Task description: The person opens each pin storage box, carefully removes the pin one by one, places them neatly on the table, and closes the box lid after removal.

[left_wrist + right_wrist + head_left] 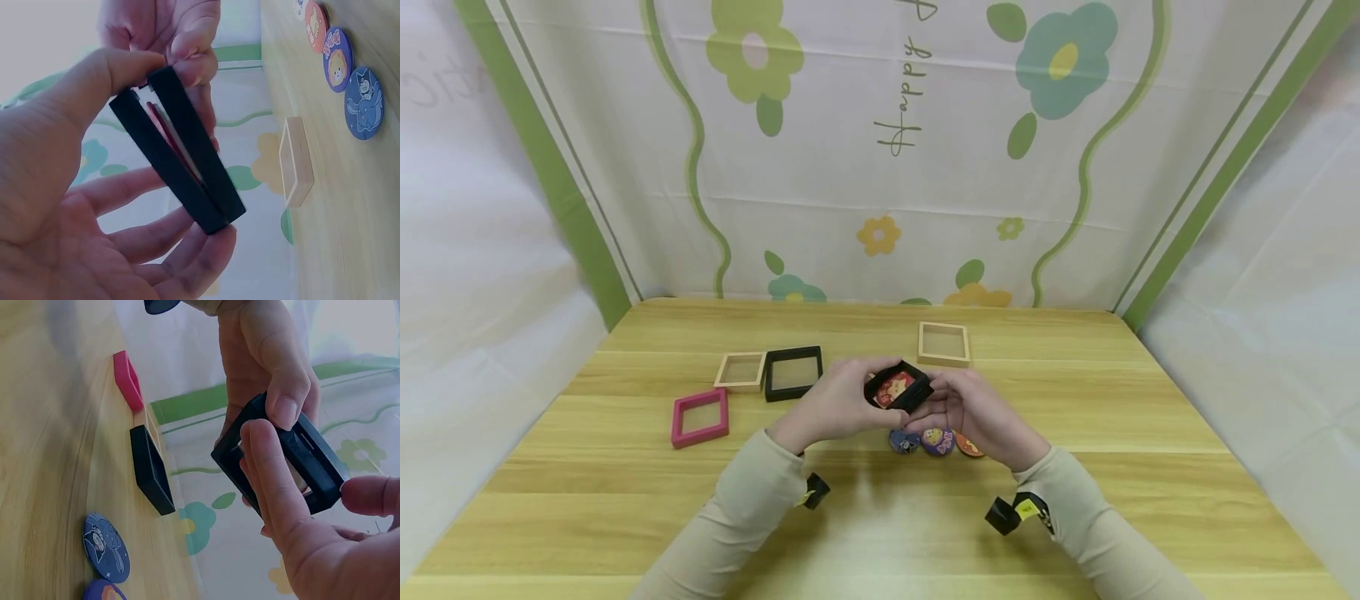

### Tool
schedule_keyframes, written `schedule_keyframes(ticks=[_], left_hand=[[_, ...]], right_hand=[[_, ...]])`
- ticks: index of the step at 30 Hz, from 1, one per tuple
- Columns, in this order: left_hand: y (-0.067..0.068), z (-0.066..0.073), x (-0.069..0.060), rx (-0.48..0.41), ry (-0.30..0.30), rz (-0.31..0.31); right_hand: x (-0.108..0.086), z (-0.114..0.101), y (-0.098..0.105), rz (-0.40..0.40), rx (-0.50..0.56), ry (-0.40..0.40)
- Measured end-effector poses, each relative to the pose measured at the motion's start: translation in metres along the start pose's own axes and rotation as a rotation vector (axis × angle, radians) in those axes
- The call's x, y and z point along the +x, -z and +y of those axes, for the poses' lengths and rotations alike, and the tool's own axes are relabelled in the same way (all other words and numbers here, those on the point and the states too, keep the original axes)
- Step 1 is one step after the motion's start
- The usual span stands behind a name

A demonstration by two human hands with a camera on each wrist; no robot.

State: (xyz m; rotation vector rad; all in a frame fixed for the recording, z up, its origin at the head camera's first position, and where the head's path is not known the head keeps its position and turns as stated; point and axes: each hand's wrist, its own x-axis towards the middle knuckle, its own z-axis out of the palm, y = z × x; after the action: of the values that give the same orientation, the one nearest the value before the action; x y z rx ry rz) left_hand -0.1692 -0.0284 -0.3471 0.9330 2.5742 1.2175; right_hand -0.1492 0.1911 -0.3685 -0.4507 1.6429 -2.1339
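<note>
My left hand (838, 402) grips a black square display frame (917, 392) between thumb and fingers, raised above the table. A round red badge (893, 388) with a light figure sits inside it. In the left wrist view the frame's two halves stand slightly apart at one end and meet at the other, with the badge's thin edge between them. My right hand (306, 531) holds the opposite side, its thumb at a corner and its fingers lying along the frame's face. Below the hands lie a blue badge (904, 441), a purple badge (937, 441) and an orange badge (967, 446).
To the left on the wooden table (865, 542) lie a pink frame (702, 436), a light wooden frame (740, 387) and another black frame (793, 392). A second light wooden frame (943, 361) lies farther back. A flowered curtain (880, 183) hangs behind the table.
</note>
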Motion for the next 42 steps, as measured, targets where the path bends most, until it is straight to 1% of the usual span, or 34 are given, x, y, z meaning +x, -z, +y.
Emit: schedule_keyframes(ticks=[5,10,13,18,21,25,34,37,42], left_hand=[[0.0,0.002,0.0,0.008,-0.03,0.038],[-0.001,0.003,0.001,0.004,-0.022,0.09],[-0.002,0.003,0.001,0.0,0.007,0.128],[-0.006,0.003,0.003,-0.006,0.065,0.179],[-0.009,0.002,0.004,-0.049,0.093,0.198],[-0.01,0.002,0.006,-0.134,0.119,0.208],[-0.009,0.003,0.006,-0.244,0.144,0.21],[-0.009,0.003,0.006,-0.267,0.156,0.215],[-0.01,0.003,0.006,-0.267,0.163,0.218]], right_hand=[[0.0,-0.002,-0.001,0.029,0.053,-0.015],[0.0,-0.004,-0.002,0.07,0.081,-0.034],[-0.001,-0.004,-0.002,0.097,0.114,-0.033],[-0.001,-0.006,-0.001,0.139,0.17,-0.007],[-0.001,-0.007,-0.002,0.158,0.186,0.005],[-0.002,-0.009,-0.003,0.174,0.186,0.007],[-0.004,-0.01,-0.004,0.175,0.181,0.023],[-0.004,-0.01,-0.004,0.173,0.181,0.029],[-0.003,-0.01,-0.003,0.169,0.175,0.032]])
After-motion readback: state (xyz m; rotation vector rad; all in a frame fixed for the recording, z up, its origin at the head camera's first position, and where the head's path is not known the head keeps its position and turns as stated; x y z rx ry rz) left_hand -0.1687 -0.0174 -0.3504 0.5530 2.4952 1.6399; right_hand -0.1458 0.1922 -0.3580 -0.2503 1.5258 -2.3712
